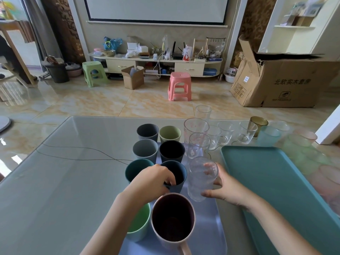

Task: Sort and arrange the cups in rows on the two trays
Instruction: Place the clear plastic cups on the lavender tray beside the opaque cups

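Observation:
Several opaque coloured cups stand in two columns on a pale blue tray (211,227). My left hand (152,180) pinches the rim of the dark blue cup (177,178), fingers inside it. My right hand (227,188) wraps a clear glass tumbler (201,178) at the tray's right side. Two more clear tumblers (199,144) stand in line behind it. A pink mug (173,219) and a light green cup (139,223) sit nearest me. The teal tray (272,173) on the right holds nothing.
Small clear glasses (225,132), an amber glass (258,125) and frosted tinted cups (270,136) stand loose at the table's far right. A thin cable (77,153) crosses the glass tabletop on the left. Stools and cardboard boxes are on the floor beyond.

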`<action>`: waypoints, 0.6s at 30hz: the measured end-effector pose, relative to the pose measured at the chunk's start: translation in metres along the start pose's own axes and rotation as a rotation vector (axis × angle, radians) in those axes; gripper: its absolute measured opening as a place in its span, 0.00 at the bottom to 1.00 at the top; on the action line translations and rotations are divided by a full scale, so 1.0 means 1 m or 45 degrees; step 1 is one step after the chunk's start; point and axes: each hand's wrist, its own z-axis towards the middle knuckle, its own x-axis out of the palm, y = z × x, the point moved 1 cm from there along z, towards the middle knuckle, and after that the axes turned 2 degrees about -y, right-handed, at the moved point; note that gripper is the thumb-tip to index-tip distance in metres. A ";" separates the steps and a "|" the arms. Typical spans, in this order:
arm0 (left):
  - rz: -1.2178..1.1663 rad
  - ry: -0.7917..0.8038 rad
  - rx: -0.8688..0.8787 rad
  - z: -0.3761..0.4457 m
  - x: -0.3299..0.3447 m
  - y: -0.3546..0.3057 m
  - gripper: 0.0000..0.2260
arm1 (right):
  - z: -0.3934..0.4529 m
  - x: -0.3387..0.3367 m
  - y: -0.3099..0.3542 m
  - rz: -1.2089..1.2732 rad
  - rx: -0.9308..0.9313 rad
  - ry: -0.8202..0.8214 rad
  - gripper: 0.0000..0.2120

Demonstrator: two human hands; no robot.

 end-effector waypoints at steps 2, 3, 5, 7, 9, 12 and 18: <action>-0.110 -0.005 0.020 0.000 -0.002 0.003 0.12 | -0.004 -0.008 0.001 -0.041 0.030 0.105 0.40; -0.189 -0.007 0.034 0.000 -0.005 0.006 0.12 | -0.006 -0.015 0.002 -0.094 0.040 0.100 0.40; -0.356 -0.004 0.065 -0.003 -0.011 0.010 0.15 | -0.003 -0.030 0.010 -0.189 0.019 -0.064 0.36; -0.549 -0.023 0.070 -0.005 -0.015 0.015 0.16 | 0.008 -0.046 0.025 -0.222 -0.085 -0.344 0.29; -0.705 -0.097 0.008 -0.006 -0.018 0.019 0.15 | 0.030 -0.064 0.049 -0.313 -0.190 -0.610 0.22; -0.658 -0.375 -0.104 -0.002 -0.018 0.026 0.12 | 0.087 -0.094 0.094 -0.449 -0.311 -0.744 0.17; 0.084 -0.427 -0.207 0.000 -0.018 0.025 0.11 | 0.190 -0.101 0.133 -0.576 0.032 -0.533 0.34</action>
